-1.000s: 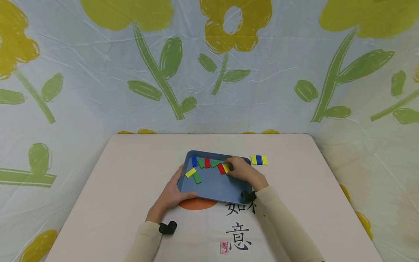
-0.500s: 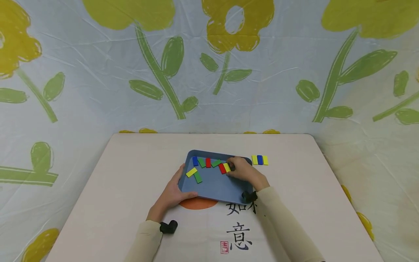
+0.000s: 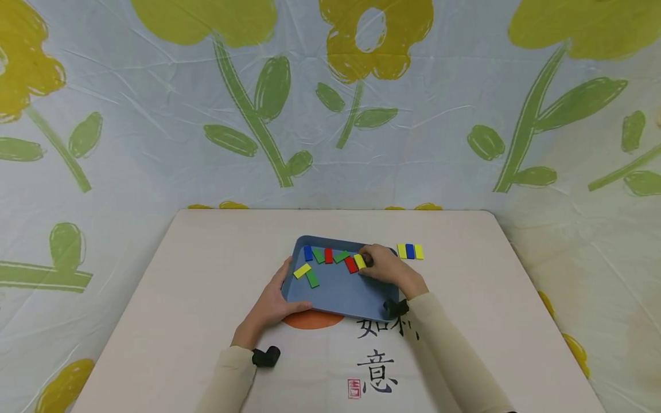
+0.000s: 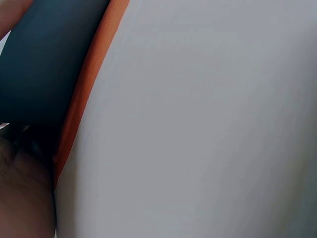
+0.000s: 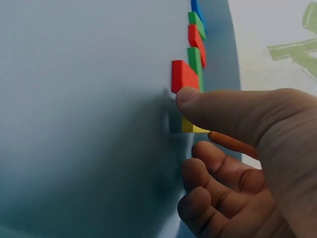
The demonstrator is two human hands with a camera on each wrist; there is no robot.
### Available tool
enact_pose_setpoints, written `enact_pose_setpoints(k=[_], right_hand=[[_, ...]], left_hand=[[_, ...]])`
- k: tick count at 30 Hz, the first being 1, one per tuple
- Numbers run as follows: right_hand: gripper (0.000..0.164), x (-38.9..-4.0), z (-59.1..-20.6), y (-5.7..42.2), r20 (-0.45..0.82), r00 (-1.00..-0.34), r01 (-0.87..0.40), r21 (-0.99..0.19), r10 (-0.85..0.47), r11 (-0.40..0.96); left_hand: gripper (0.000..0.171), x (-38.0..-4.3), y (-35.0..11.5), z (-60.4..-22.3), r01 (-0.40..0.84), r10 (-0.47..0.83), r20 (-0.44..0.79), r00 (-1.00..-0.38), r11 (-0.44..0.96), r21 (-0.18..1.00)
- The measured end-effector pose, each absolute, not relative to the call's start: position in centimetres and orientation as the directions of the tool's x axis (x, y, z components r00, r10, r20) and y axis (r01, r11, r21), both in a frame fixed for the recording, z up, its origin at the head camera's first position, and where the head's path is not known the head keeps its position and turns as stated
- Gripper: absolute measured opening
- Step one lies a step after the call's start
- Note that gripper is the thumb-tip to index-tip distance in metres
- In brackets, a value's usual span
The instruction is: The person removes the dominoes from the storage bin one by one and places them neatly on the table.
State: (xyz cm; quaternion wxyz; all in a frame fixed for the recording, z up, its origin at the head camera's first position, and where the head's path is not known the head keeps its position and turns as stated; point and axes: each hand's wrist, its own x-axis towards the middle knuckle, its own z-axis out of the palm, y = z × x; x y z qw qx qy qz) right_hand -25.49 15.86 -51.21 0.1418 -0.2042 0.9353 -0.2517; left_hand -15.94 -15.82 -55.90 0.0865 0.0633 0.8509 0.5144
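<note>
Since the earlier frame, the yellow block (image 3: 360,261) is shifting slightly rightward with the right hand (image 3: 387,265) over the tray (image 3: 335,293), while the red block (image 3: 351,264) just to its left is keeping its place. It is now sitting in the tray's right part, toward the far wall; whether its base is touching the tray floor, I cannot tell. That hand's grip is narrowing to about the block's own breadth — thumb pressing one side, forefinger mostly hiding behind — and the other fingers are curling loosely around nothing. At the tray's near-left corner, the left hand (image 3: 271,301) is bracing, its grip spreading wide with the thumb lying along the near rim. Judging by looks, the block is probably handling as light, stiff and hardly fragile, though its smooth, narrow faces may be tending to slip under fingertips. Pinching it squarely across opposite sides, around the middle, is likely offering the steadiest hold — and sparing its red neighbour a knock.
</note>
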Motion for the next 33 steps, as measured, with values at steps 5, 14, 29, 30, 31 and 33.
enact_pose_setpoints(k=[5, 14, 29, 30, 31, 33], right_hand=[[0.050, -25.6, -50.2, 16.5, -0.152, -0.882, -0.306, -0.536, -0.446, 0.787], [0.051, -25.6, -48.5, 18.1, -0.120, -0.894, -0.297, -0.563, -0.432, 0.771], [0.049, -25.7, -47.9, 20.9, -0.116, -0.922, -0.228, -0.609, -0.370, 0.759], [0.050, -25.7, -47.9, 21.1, -0.115, -0.923, -0.225, -0.611, -0.367, 0.759], [0.050, -25.6, -47.9, 21.3, -0.113, -0.924, -0.226, -0.611, -0.366, 0.759], [0.051, -25.5, -47.9, 21.8, -0.110, -0.926, -0.226, -0.606, -0.362, 0.763]], left_hand=[[0.124, -15.9, -15.8, -55.8, 0.008, 0.193, -0.093, -0.977, 0.470, 0.882], [0.125, -15.9, -15.9, -56.0, 0.019, 0.201, -0.085, -0.976, 0.465, 0.885], [0.124, -16.0, -15.9, -56.0, 0.036, 0.211, -0.072, -0.975, 0.465, 0.885], [0.124, -16.0, -15.9, -56.0, 0.034, 0.210, -0.073, -0.975, 0.465, 0.885], [0.124, -16.0, -15.8, -56.0, 0.035, 0.209, -0.072, -0.975, 0.465, 0.885], [0.123, -15.9, -15.8, -56.0, 0.035, 0.208, -0.070, -0.976, 0.464, 0.885]])
